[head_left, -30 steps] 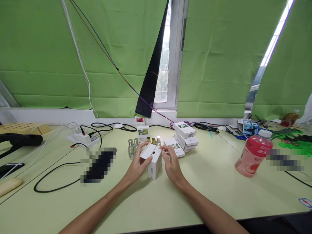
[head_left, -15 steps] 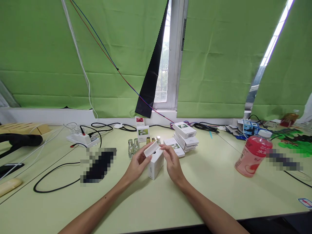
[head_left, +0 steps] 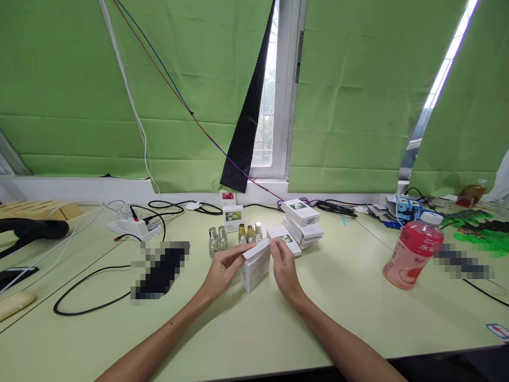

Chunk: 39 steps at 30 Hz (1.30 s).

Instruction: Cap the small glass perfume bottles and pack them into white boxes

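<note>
A small white cardboard box [head_left: 255, 271] stands upright on the table between my hands, its top flap lying nearly flat over the opening. My left hand [head_left: 223, 268] grips the box's left side and top edge, fingers stretched along the flap. On the right, my right hand [head_left: 284, 268] pinches the flap and top corner at the other end. Just behind are small glass bottles with gold caps [head_left: 245, 233], and to the left a pair with silver-green caps [head_left: 217, 240]. A white box with a picture [head_left: 283, 239] lies behind my right hand.
Stacked white boxes [head_left: 303, 223] stand at the back, beside an upright picture box [head_left: 234, 217]. A pink drink bottle [head_left: 413, 252] is on the right. To the left are a power strip [head_left: 135, 225], cables and a blurred dark object [head_left: 163, 270].
The box's raised top flap has come down over the opening. Both hands have shifted slightly with it, and the capped bottles behind are now less covered.
</note>
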Each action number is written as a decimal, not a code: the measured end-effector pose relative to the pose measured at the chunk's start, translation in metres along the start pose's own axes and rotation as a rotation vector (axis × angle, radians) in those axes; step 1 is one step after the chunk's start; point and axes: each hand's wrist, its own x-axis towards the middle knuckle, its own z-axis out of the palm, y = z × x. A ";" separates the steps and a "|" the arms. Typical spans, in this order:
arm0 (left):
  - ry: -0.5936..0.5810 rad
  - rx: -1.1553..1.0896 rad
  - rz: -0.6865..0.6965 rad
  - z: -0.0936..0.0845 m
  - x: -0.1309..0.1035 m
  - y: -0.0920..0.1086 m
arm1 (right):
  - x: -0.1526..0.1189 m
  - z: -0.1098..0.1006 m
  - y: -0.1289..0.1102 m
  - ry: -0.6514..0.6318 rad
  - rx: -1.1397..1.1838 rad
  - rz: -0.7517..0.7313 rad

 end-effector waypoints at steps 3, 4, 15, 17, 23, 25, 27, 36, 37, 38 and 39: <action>0.018 0.012 -0.009 0.000 0.000 0.002 | 0.001 0.000 0.002 -0.002 0.024 -0.002; 0.025 0.017 -0.010 0.000 0.000 0.002 | 0.002 0.000 0.002 -0.003 0.037 -0.005; 0.045 0.028 0.004 0.003 -0.001 0.005 | 0.006 0.000 0.009 -0.001 0.063 -0.057; 0.068 0.037 0.010 0.004 -0.001 0.006 | 0.006 0.000 0.010 0.000 0.060 -0.058; 0.181 0.052 -0.033 0.005 0.002 0.005 | 0.005 -0.001 0.006 0.000 0.036 -0.045; 0.221 0.053 -0.055 0.005 0.002 0.004 | 0.005 -0.001 0.004 0.004 0.026 -0.051; 0.246 0.050 -0.083 0.005 0.003 0.002 | 0.005 -0.001 0.004 0.010 0.022 -0.064; 0.230 0.009 -0.073 0.002 0.001 0.004 | 0.005 -0.001 0.007 -0.005 0.028 -0.078; 0.221 0.010 -0.053 0.001 0.001 0.005 | 0.004 -0.001 0.007 -0.004 0.028 -0.078; 0.208 0.010 -0.029 0.000 0.000 0.006 | 0.004 -0.001 0.006 -0.002 0.028 -0.078; 0.190 0.009 0.000 0.000 -0.001 0.006 | 0.004 -0.001 0.006 0.000 0.027 -0.077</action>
